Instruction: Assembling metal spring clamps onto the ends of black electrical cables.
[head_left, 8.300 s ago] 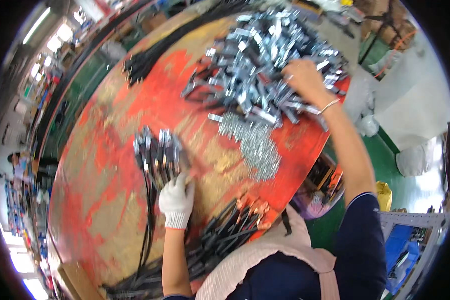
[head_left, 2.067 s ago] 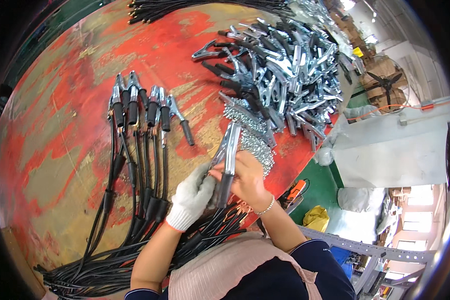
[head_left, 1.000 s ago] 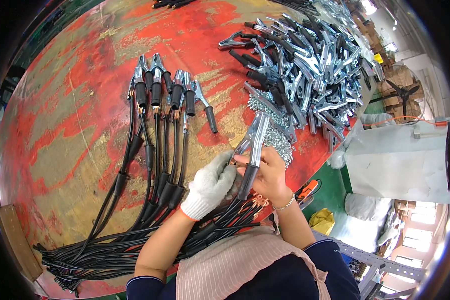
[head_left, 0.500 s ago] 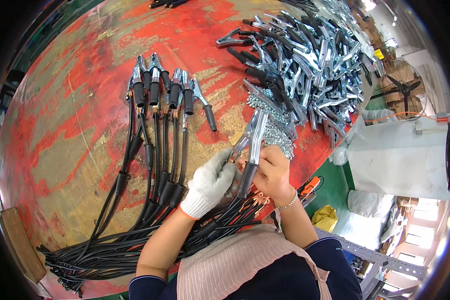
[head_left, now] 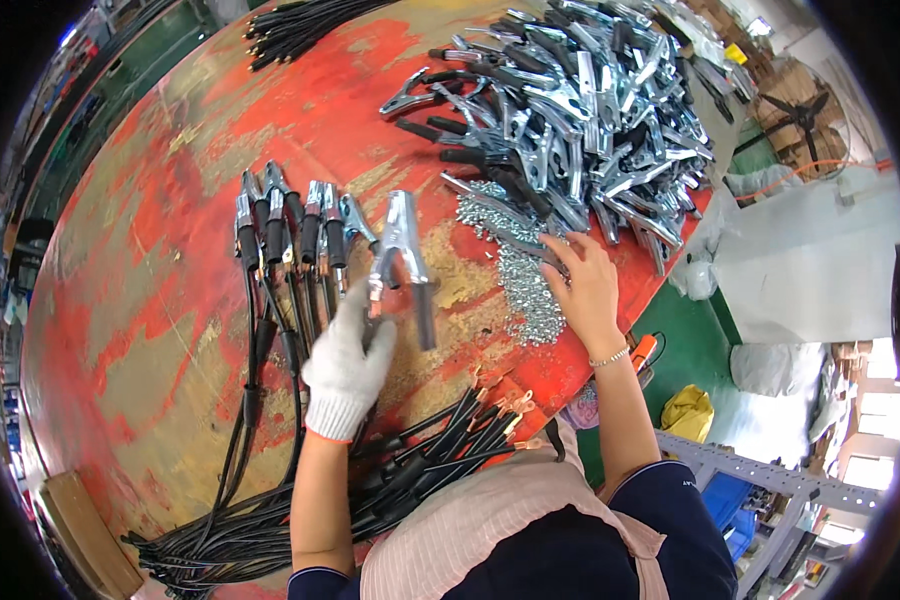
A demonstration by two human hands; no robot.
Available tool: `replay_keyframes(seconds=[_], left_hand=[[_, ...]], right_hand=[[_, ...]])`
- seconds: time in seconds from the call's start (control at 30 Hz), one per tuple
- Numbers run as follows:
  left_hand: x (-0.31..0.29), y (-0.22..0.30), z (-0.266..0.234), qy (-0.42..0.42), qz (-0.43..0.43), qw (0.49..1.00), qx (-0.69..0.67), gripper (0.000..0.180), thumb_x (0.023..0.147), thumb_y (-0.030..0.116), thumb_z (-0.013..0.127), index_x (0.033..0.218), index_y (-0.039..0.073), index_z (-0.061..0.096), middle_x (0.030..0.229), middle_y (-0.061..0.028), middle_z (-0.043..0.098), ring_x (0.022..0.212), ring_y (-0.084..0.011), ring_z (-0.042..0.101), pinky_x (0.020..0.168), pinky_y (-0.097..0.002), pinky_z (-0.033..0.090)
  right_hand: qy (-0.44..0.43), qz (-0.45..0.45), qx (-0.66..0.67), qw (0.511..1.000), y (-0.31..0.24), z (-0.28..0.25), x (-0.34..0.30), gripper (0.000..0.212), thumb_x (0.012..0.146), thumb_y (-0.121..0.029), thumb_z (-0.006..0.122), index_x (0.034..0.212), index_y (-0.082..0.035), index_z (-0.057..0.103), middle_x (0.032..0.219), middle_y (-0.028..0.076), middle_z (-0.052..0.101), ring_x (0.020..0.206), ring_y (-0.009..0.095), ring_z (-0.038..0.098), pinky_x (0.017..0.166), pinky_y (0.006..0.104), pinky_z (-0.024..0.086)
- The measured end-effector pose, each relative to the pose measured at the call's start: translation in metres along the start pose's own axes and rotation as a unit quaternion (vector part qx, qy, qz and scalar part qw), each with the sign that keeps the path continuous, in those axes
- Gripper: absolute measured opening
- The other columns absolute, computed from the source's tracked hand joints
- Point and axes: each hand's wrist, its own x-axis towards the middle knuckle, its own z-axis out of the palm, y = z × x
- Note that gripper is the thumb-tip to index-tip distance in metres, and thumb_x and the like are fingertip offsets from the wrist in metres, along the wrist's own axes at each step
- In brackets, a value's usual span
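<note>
My left hand (head_left: 348,365), in a white knit glove, is left of centre. Its fingers are around the cable end of a silver spring clamp (head_left: 402,240) with black handles, blurred by motion. A copper lug (head_left: 375,297) shows at the fingertips; the glove hides the cable below it. My bare right hand (head_left: 588,290) is open, fingers spread, at the right edge of a heap of small silver screws or nuts (head_left: 530,300). Its fingertips are near a clamp lying over that heap; whether they touch it I cannot tell. Several clamps fitted to black cables (head_left: 275,225) lie in a row to the left.
A large pile of loose clamps (head_left: 580,110) covers the far right of the worn red table (head_left: 120,260). Black cables with copper lugs (head_left: 470,420) lie close to my body. Another cable bundle (head_left: 310,25) is at the far edge. A fan (head_left: 800,112) stands beyond the right side.
My hands have parted. The left has carried the clamp leftward toward the row of cabled clamps; the right has let go of it and moved right to the small metal pieces.
</note>
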Motion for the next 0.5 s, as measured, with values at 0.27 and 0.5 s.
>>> replay_keyframes(seconds=[0.27,0.5], left_hand=[[0.006,-0.006,0.002,0.029,0.005,0.948,0.316,0.056,0.082,0.030,0.067,0.134,0.015,0.050,0.108,-0.0173,0.066,0.095,-0.0368,0.064,0.076,-0.0473,0.052],[0.016,-0.025,0.011,0.031,0.018,0.914,0.404,0.043,0.084,0.024,0.064,0.124,0.010,0.056,0.109,-0.0137,0.064,0.097,-0.0335,0.061,0.080,-0.0453,0.051]], right_hand=[[-0.025,-0.022,0.104,0.994,0.018,0.008,0.017,0.024,0.083,-0.027,0.070,0.105,-0.019,0.068,0.105,0.006,0.062,0.095,0.026,0.062,0.080,0.0402,0.047],[0.022,0.176,0.629,0.757,-0.018,-0.019,0.009,0.046,0.087,-0.008,0.071,0.127,-0.001,0.051,0.108,0.009,0.058,0.089,0.016,0.062,0.071,0.0299,0.052]])
